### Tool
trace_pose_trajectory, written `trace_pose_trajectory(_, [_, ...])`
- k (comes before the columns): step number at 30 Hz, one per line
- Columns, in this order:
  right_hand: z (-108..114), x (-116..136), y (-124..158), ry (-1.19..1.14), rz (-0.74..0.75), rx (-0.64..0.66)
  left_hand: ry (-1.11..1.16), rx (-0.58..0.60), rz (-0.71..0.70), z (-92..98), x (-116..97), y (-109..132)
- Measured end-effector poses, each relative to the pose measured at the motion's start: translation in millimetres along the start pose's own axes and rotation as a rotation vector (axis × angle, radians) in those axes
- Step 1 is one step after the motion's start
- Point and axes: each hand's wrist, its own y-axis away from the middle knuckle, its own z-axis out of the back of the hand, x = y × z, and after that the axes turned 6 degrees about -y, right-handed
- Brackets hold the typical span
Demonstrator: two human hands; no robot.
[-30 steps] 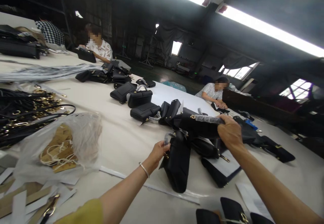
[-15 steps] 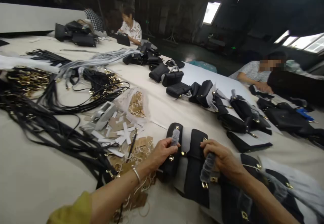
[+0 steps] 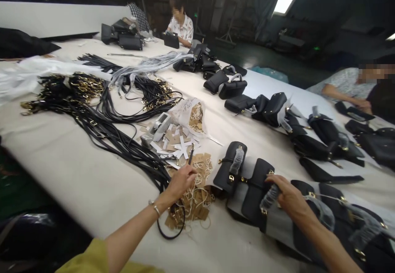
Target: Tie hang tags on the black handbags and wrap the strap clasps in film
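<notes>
My left hand is closed over a thin black strap whose gold-clasped end sticks up past the fingertips. Beneath it lie brown cardboard tags with white strings. My right hand has its fingers curled round the film-wrapped handle of a black handbag. Left of that bag, a second black handbag rests on the table with its wrapped handle free. More black handbags with gold fittings lie under and beyond my right forearm.
Bundled black straps with gold hooks spread across the left of the white table. A tape dispenser, paper strips and a plastic bag of tags sit mid-table. Handbags line the far side; two people work there.
My left hand has let go of the left handbag's handle and moved left and down to the strap over the tags. My right hand stays on its handle. The view has turned left.
</notes>
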Motion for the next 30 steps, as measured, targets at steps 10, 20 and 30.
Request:
trace_pose_trajectory(10, [-1, 26, -9, 0.104, 0.020, 0.045, -0.435, 0.145, -0.105, -6.3, 41, 19])
trace_pose_trajectory(20, [4, 147, 12, -0.041, -0.036, -0.292, 0.449, 0.368, 0.171, 66.3, 8, 32])
trace_pose_trajectory(30, [-93, 308, 4, -1.444, -0.371, 0.377, 1.035, 0.252, 0.109, 107.7, -54, 61])
